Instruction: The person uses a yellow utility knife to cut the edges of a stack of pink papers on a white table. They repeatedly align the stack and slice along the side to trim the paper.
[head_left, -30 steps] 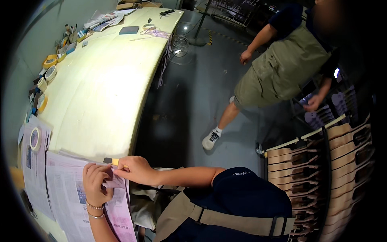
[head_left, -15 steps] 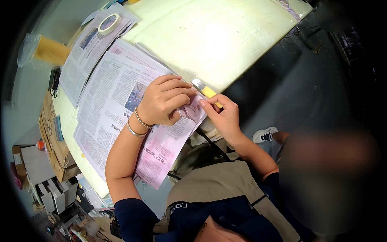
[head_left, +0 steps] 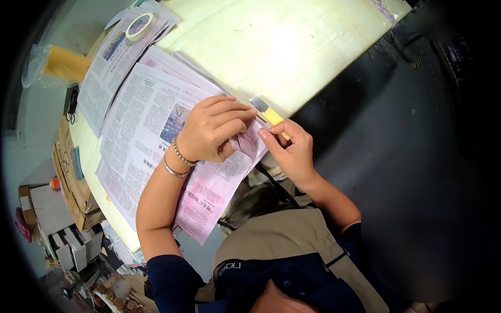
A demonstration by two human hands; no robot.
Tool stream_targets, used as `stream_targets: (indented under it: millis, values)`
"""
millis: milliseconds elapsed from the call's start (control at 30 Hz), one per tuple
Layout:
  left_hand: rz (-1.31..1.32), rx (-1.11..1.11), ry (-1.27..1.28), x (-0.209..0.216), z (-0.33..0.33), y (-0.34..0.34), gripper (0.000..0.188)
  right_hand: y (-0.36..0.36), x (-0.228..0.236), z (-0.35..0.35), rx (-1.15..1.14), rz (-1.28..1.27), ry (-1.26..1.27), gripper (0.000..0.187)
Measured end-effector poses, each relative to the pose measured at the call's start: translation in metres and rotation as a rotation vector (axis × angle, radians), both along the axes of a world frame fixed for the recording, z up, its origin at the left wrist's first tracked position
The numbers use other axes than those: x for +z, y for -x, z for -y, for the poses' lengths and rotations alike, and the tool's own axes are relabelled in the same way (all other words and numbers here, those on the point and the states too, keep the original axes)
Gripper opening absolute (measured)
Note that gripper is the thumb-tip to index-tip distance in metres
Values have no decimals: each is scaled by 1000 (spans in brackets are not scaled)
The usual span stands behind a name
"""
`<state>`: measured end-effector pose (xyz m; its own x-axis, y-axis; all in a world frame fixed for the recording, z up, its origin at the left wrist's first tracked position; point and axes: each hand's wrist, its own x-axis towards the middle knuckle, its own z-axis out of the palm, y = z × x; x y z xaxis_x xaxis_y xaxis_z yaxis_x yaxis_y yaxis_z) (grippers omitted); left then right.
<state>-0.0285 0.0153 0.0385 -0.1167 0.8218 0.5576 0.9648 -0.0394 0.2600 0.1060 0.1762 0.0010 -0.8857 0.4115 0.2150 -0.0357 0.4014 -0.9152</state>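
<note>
My left hand (head_left: 216,128), with bracelets at its wrist, rests over sheets of newspaper (head_left: 138,115). Its fingers are curled on a small crumpled pinkish piece (head_left: 243,146), partly hidden beneath them. Close on its right is my right hand (head_left: 293,154), thumb pressed at the paper's edge and index finger bent. A yellow-handled scraper (head_left: 273,117) with a flat grey blade runs into the fingers of my right hand, which are closed about its lower end. The blade points away over the pale table (head_left: 235,52).
A roll of tape (head_left: 140,27) lies on another newspaper pile at the far left. Beyond the left edge stand a plastic-wrapped yellow block (head_left: 65,63) and a cardboard box (head_left: 75,182). A dark bag strap (head_left: 276,185) hangs near my lap.
The scraper's blade has tilted and turned from bright to grey. Both hands stay nearly in place. A person's leg and white shoe at the right have gone from view.
</note>
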Motion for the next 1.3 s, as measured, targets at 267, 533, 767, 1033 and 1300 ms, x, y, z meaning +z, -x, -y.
stream_targets:
  millis: [267, 533, 767, 1033, 1300]
  values:
    - [-44, 11, 48, -6, 6, 2, 19, -2, -1, -2, 21, -9, 10, 19]
    - [-43, -25, 18, -4, 5, 4, 22, -3, 2, -12, 77, -22, -3, 13]
    - [39, -13, 44, -1, 2, 0, 29, -12, 24, -48, 137, 62, 133, 22]
    - [119, -27, 66, -8, -1, -1, 31, -10, 59, -86, 287, 172, 303, 24]
    - [126, -11, 86, -3, -4, -3, 28, 15, 67, -95, 453, 314, 194, 26]
